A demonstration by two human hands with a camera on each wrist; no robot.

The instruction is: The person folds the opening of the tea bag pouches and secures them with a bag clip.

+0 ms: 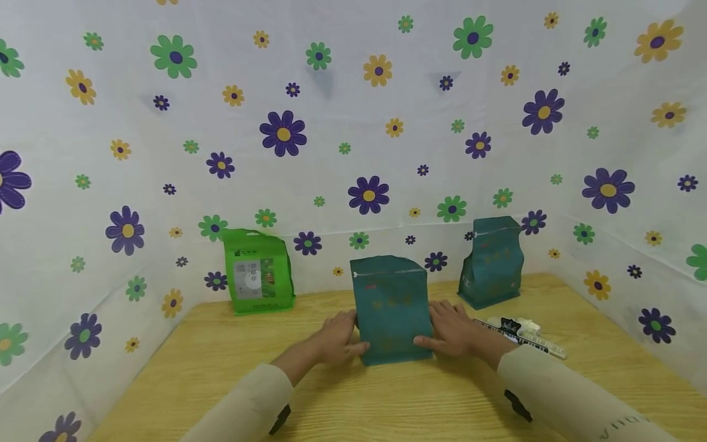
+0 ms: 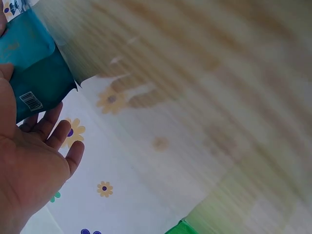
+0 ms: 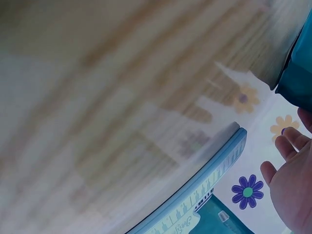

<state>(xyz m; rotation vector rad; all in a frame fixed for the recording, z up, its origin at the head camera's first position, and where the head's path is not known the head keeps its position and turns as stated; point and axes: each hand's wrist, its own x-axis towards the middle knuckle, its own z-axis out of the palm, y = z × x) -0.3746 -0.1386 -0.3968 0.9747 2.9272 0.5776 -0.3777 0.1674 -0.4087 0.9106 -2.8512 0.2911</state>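
A teal flat-bottomed pouch [image 1: 393,310] stands upright on the wooden table, and both hands hold it from its sides. My left hand [image 1: 338,336] grips the left edge, thumb at the front and fingers along the side. On the opposite edge, my right hand [image 1: 454,328] has its thumb across the front and its fingers towards the back. The left wrist view shows the pouch's side panel with a barcode [image 2: 31,101] above the left hand [image 2: 34,161]. Only a teal corner shows beside the right hand [image 3: 295,183] in the right wrist view.
A bright green pouch [image 1: 259,273] stands at the back left. At the back right is a second teal pouch [image 1: 493,263]. Slim printed strips [image 1: 544,347] with black and white ornaments lie right of the right hand. Flowered white cloth [image 1: 342,92] encloses the table [image 1: 221,368].
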